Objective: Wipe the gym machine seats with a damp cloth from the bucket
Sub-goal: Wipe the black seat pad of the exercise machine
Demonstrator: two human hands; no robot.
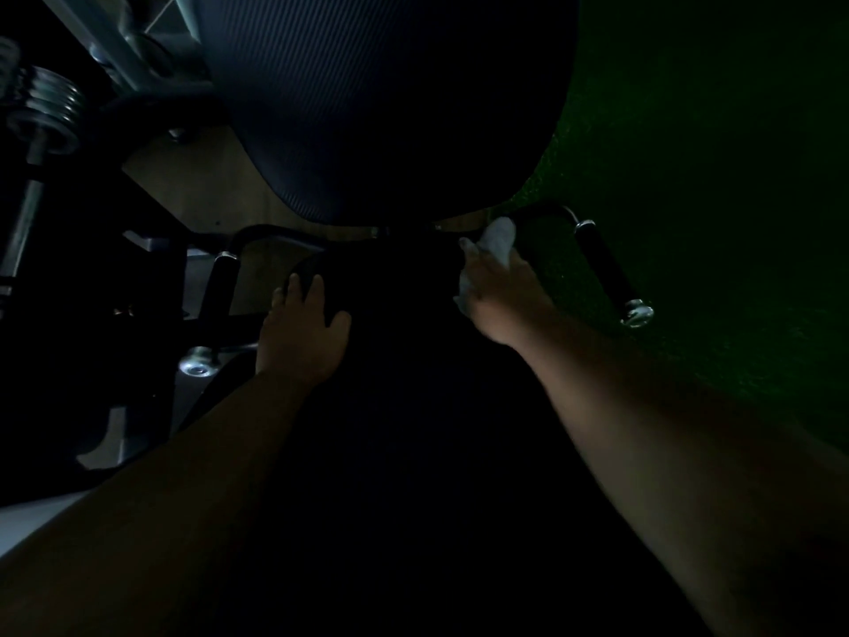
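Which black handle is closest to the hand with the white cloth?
The right handle, over the green floor. The right hand holding the cloth is beside it; the left handle is farther off.

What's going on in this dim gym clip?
A person is leaning over a gym machine's dark padded seat. The right hand holds a crumpled white cloth against the seat's far right corner, beside the black foam-gripped side handle. The left hand rests with fingers spread on the seat's left edge, holding nothing. The ribbed black backrest pad rises beyond. The bucket isn't in view, and the light is too low to tell how much has been wiped.
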